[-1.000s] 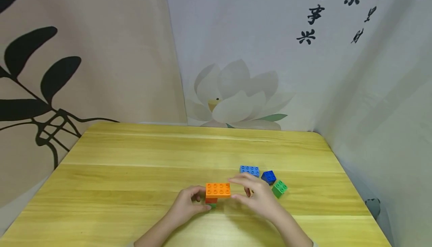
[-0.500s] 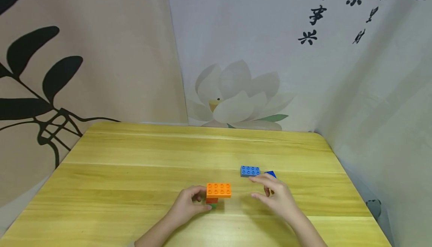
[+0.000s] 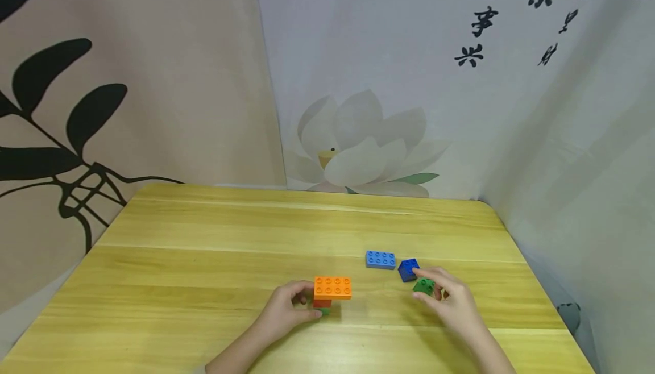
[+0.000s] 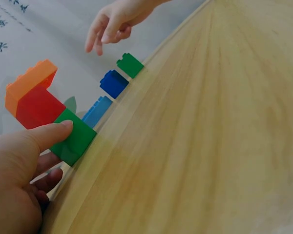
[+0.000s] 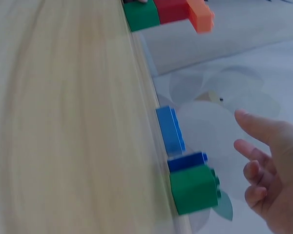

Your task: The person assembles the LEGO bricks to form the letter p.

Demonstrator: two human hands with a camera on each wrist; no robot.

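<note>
My left hand [image 3: 280, 309] grips the bottom of a small stack of toy building bricks standing on the table. The stack's green base brick [image 4: 83, 139] is pressed by the thumb, with a red brick [image 4: 39, 108] above it. On top lies a longer orange brick [image 3: 332, 289], overhanging to the right. My right hand [image 3: 452, 301] hovers over a loose green brick [image 3: 423, 286], thumb and fingers spread apart. In the right wrist view, a gap shows between those fingers and the green brick.
A dark blue brick [image 3: 407, 270] sits just left of the loose green one. Further left lies a lighter blue, longer brick [image 3: 380, 260]. The wooden table [image 3: 230, 232] ends at a printed cloth backdrop [image 3: 204, 78].
My right hand has moved away from the orange brick, rightward to above the loose green brick. The left hand keeps its grip on the stack, which has stayed in place.
</note>
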